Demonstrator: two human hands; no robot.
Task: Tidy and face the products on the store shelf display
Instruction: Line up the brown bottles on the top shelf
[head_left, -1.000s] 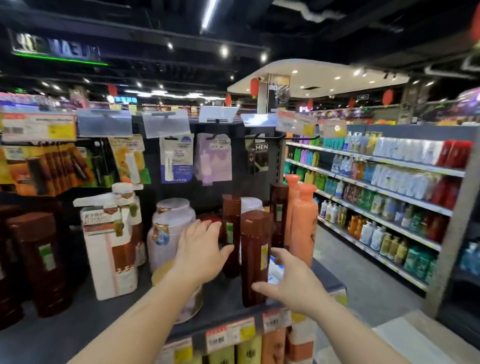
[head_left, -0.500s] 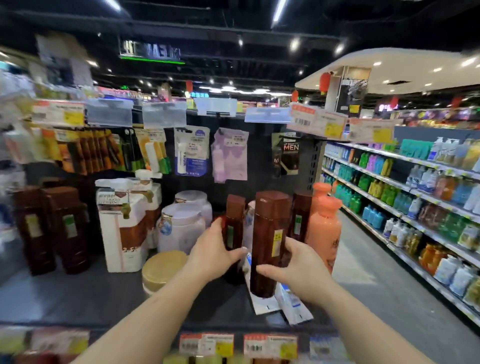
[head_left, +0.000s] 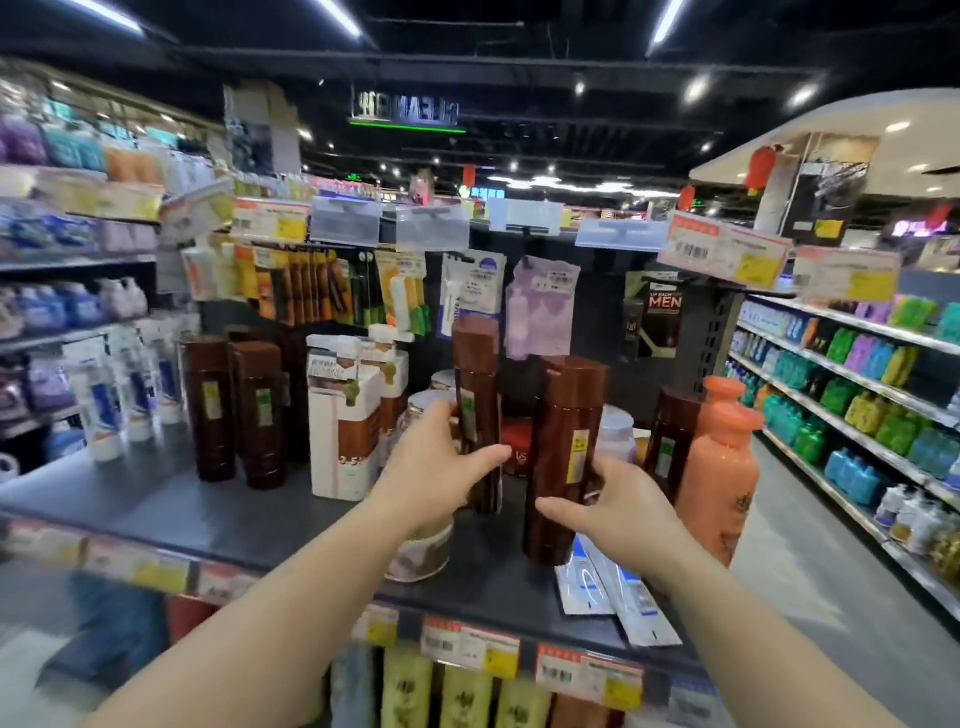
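— At the shelf's (head_left: 156, 499) front edge, what's held?
— Left hand (head_left: 441, 467) and right hand (head_left: 613, 506), fingers curled, each grip one tall brown bottle (head_left: 478, 410), (head_left: 563, 457), both upright beside the orange bottle (head_left: 719, 467).
— Room?
— Bare shelf left of them; two more brown bottles (head_left: 234, 405) stand there.

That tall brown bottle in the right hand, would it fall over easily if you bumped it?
Probably: the tall brown plastic bottle is narrow for its height, so it may tip. Its glossy sides look slippery. The right hand holds it low down.
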